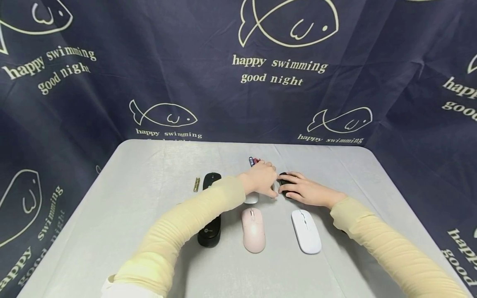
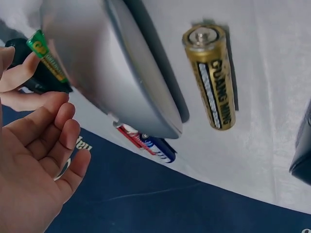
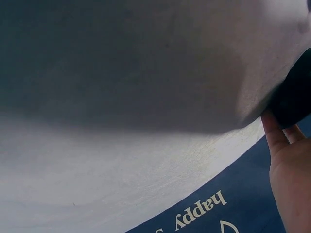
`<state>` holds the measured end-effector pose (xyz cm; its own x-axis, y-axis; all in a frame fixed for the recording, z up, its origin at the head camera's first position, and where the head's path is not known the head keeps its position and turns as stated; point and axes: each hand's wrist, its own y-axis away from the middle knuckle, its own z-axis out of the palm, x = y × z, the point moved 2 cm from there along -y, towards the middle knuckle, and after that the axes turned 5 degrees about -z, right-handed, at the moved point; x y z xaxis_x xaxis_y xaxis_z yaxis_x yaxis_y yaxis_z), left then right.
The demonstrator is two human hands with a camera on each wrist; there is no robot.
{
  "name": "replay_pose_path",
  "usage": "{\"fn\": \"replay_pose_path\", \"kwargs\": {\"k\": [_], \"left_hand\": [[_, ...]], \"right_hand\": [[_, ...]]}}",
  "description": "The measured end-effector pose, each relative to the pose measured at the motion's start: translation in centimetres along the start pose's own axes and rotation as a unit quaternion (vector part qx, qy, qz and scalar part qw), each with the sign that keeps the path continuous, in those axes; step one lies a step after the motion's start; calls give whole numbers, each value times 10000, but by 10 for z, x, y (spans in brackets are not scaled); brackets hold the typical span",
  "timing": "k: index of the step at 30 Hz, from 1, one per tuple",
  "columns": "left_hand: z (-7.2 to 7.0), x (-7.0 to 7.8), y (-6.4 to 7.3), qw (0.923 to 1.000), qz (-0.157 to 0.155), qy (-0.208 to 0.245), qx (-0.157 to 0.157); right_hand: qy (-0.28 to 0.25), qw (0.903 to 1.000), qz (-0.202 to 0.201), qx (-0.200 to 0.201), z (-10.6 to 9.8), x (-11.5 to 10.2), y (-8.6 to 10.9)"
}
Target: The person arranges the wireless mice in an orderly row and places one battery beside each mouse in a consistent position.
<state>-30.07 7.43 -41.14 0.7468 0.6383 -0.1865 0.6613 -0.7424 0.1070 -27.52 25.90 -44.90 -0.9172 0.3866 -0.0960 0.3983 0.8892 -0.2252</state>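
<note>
My left hand [image 1: 261, 180] reaches across the middle of the table and pinches a small green battery [image 2: 47, 57]. Beneath that wrist sits a silver-white mouse [image 1: 251, 198], largely covered by the arm in the head view. The right hand [image 1: 307, 190] grips a black mouse [image 1: 285, 182], with fingers on its top and edge. In the left wrist view the green battery's far end lies right by that dark mouse [image 2: 19, 51]. A fingertip of the right hand meets the black mouse [image 3: 294, 94] in the right wrist view too.
Nearer the body lie a pink mouse [image 1: 254, 231] and a white mouse [image 1: 306, 231]. Two black mice, one farther [image 1: 211, 179] and one nearer [image 1: 209, 236], flank the left forearm. A gold battery [image 1: 196, 184] lies left; red and blue batteries [image 1: 253, 160] lie beyond the left hand.
</note>
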Motion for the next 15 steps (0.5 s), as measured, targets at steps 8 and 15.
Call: {"fn": "replay_pose_path", "kwargs": {"k": [8,15], "left_hand": [[-14,-10,11,9996,-28,199,207],[-20,-27,17,9987,-255,171,395]], "right_hand": [[-76,9999,68,-59,0,0,0],[-324,9991,209,-148,-3,0,-2]]}}
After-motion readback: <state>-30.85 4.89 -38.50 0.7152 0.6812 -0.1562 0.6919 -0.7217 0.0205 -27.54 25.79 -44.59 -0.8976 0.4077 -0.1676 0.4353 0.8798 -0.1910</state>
